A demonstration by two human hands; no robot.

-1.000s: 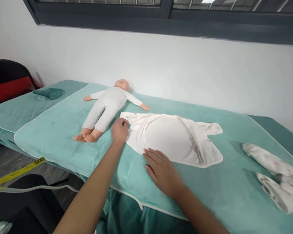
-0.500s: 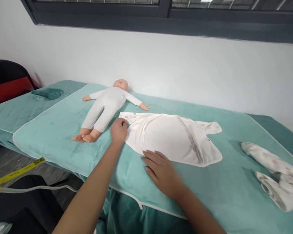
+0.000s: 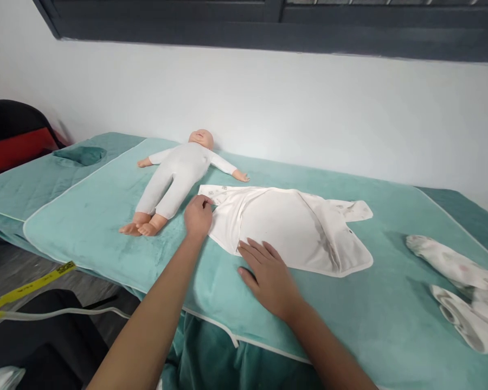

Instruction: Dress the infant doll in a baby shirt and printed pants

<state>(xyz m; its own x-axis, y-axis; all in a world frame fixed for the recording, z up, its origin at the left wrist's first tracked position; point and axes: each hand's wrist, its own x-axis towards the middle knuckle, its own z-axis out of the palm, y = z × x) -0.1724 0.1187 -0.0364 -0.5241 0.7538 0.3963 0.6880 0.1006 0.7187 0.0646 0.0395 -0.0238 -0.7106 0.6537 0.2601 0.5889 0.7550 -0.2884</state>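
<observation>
A white baby top lies spread on the green padded cover, its plain inner side facing up and its small-print sleeves out to either side. At its left edge, below the left sleeve, my left hand is closed with curled fingers on the cloth. My right hand lies flat, fingers stretched onto the top's near edge. Left of the top, a baby doll in a white suit rests on its back, arms out, bare feet toward me.
The green cover has a white-piped edge. A rolled printed baby garment lies at the right. Behind are a white wall and a dark window frame. A yellow tag and pale cable are at lower left.
My right hand has slid slightly up and farther onto the baby top. My left hand stays at the left edge; the doll has not moved.
</observation>
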